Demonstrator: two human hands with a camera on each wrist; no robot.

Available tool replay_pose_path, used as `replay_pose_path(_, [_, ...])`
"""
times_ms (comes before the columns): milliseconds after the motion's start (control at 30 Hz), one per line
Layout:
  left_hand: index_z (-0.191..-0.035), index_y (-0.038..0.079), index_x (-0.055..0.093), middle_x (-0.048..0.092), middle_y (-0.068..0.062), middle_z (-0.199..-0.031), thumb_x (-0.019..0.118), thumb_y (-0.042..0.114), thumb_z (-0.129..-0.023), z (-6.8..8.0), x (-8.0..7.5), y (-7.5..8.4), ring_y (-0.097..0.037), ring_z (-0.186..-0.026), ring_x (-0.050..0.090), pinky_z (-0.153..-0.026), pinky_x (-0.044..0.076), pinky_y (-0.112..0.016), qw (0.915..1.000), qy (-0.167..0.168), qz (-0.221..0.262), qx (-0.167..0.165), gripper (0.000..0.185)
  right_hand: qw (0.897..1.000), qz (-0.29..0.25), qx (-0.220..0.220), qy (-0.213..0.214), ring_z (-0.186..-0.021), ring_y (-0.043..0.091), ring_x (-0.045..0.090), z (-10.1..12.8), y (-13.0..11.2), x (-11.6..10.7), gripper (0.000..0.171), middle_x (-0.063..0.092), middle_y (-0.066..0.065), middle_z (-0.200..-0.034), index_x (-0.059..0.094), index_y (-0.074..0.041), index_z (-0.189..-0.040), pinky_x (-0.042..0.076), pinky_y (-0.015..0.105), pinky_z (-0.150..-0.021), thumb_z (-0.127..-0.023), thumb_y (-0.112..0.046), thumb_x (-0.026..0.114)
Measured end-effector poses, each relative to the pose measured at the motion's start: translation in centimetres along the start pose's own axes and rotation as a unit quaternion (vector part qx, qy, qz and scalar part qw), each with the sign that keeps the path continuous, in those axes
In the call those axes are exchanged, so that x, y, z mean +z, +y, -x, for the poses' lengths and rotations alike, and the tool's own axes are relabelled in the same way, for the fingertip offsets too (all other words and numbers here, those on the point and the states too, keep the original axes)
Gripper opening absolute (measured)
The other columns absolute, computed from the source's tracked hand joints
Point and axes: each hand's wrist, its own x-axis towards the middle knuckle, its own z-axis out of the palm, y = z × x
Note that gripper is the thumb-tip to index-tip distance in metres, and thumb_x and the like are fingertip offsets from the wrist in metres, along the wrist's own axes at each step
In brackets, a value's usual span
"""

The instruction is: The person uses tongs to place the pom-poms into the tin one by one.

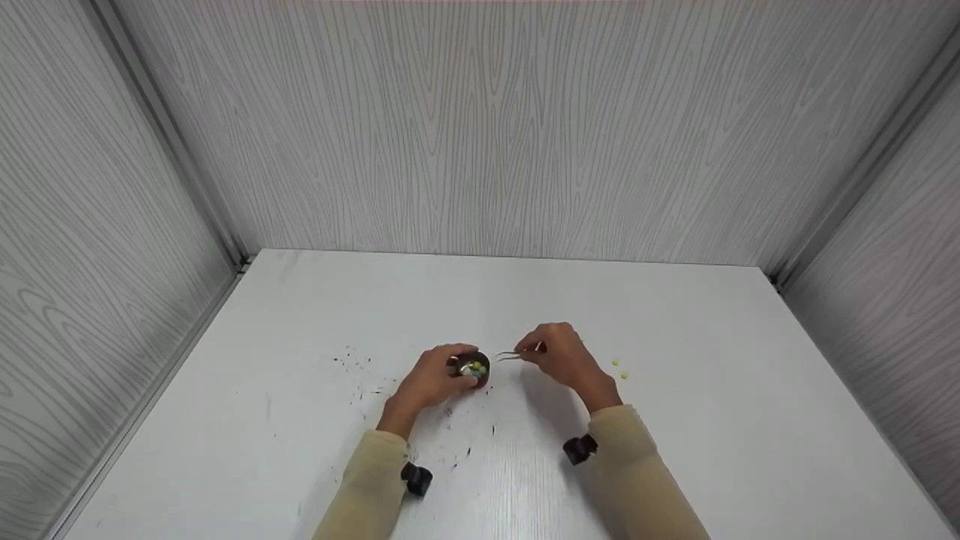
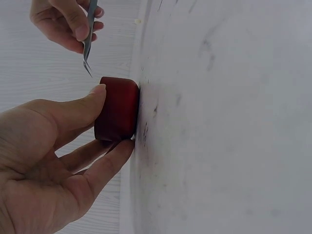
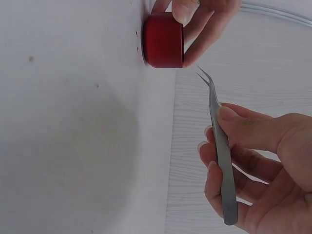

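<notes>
My left hand [image 1: 433, 375] grips a small red cup [image 2: 117, 109] by its sides, thumb nearest me and fingers round the far side. The cup stands upright on the table, and several small yellow, green and pale beads [image 1: 477, 369] lie inside it. To its right, my right hand [image 1: 562, 354] pinches a pair of metal tweezers [image 3: 223, 165] between thumb and fingers. Their bent tips are slightly apart, with nothing visible between them, and point at the cup from just beyond its rim. The two do not touch.
Two small yellow beads [image 1: 619, 369] lie on the white table [image 1: 720, 420], right of my right hand. Dark marks [image 1: 352, 364] are scattered left of the cup and in front of it. Grey wood-grain panels [image 1: 480, 135] wall the table at the back and both sides.
</notes>
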Motion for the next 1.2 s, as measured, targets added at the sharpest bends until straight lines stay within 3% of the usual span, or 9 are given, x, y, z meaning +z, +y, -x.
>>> replay_pose_path(833, [-0.143, 0.008, 0.06, 0.057, -0.022, -0.147, 0.073, 0.009, -0.096, 0.2, 0.0, -0.2, -0.041, -0.132, 0.06, -0.109, 0.051, -0.053, 0.9999, -0.004, 0.012, 0.011, 0.05, 1.0, 0.006, 0.011, -0.027, -0.078, 0.016, 0.067, 2.4, 3.0, -3.7, 0.015, 0.077, 0.008, -0.091, 0.083, -0.006, -0.099, 0.054, 0.027, -0.067, -0.087, 0.002, 0.078])
replay_pose_path(1200, [-0.143, 0.008, 0.06, 0.058, -0.022, -0.146, 0.074, 0.009, -0.095, 0.1, 0.1, -0.4, -0.042, -0.132, 0.059, -0.11, 0.05, -0.054, 0.9999, -0.002, 0.008, 0.011, 0.05, 1.0, 0.027, -0.009, -0.003, -0.081, 0.021, 0.071, 3.7, 5.1, -5.0, 0.015, 0.079, 0.011, -0.093, 0.083, -0.003, -0.095, 0.055, 0.028, -0.071, -0.087, 0.007, 0.075])
